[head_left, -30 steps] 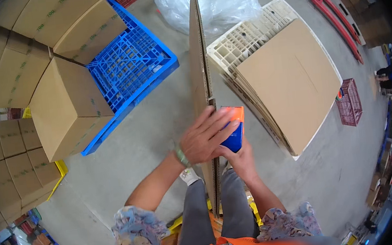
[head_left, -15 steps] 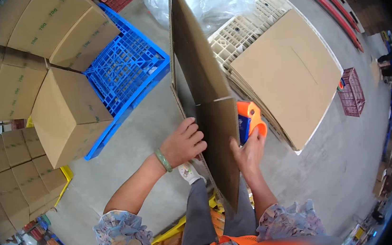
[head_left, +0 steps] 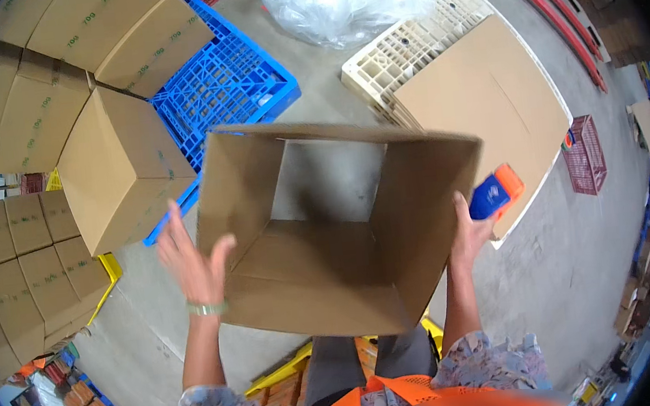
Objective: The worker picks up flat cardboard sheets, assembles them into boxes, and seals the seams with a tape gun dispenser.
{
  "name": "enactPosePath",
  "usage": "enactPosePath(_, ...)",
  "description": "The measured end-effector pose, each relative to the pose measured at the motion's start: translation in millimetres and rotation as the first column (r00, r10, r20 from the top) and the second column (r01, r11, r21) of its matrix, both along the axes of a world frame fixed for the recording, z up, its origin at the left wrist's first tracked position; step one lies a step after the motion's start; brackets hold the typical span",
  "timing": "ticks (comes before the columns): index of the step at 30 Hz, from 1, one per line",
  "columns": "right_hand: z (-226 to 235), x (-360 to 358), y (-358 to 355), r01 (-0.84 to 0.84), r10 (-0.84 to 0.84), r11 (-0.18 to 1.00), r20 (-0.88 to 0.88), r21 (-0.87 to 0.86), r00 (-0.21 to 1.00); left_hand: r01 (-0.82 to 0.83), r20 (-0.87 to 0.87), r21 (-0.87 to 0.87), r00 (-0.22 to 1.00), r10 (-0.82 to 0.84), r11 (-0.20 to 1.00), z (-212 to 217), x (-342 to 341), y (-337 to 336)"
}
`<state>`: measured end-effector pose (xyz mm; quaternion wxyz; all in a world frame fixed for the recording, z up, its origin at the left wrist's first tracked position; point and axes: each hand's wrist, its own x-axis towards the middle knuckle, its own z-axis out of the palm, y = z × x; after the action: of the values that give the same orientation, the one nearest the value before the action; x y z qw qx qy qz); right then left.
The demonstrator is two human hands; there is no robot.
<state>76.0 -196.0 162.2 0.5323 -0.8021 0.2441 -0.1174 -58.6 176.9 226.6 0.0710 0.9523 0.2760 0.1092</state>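
Observation:
In front of me an opened-out cardboard box (head_left: pixel 428 192) is held up as a square tube, and grey floor shows through its far end. My left hand (head_left: pixel 196 268) is at the box's left wall, fingers spread and thumb apart; whether the palm touches the cardboard I cannot tell. On the opposite side, my right hand (head_left: pixel 467 239) has its thumb along the box's right wall. That same hand grips an orange and blue tape dispenser (head_left: pixel 496 193), which sits just outside the box.
Flat cardboard sheets (head_left: pixel 480 99) lie on a white pallet (head_left: pixel 385 62) at right. A blue pallet (head_left: pixel 276 73) carries stacked boxes (head_left: pixel 115 162) at left. Clear plastic film (head_left: pixel 347 2), a red pallet jack (head_left: pixel 559 16) and a red crate (head_left: pixel 585 156) stand farther off.
The folded-flat cardboard has been opened into a square box and turned wide before me. My left hand has moved left and spread its fingers; my right has moved right with the tape dispenser.

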Motion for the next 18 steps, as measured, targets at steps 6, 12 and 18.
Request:
enactPosePath(6, -15.7, 9.2, 59.3, -0.11, 0.16, 0.963, 0.196, -0.246, 0.967, -0.036, 0.027, -0.406, 0.998, 0.051, 0.913, -62.0, 40.4, 54.4)
enactPosePath(12, -15.8, 43.0, 80.3, -0.133, 0.538, 0.743, 0.467, -0.656, 0.702, -0.135, -0.054, -0.24, 0.991, 0.125, 0.961, -85.0, 84.5, 23.5)
enactPosePath(18, -93.6, 18.7, 160.7, -0.598, 0.565, 0.801, 0.34, -0.009, 0.752, -0.199, -0.343, -0.479, 0.939, 0.027, 0.855, -171.0, 82.9, -71.1)
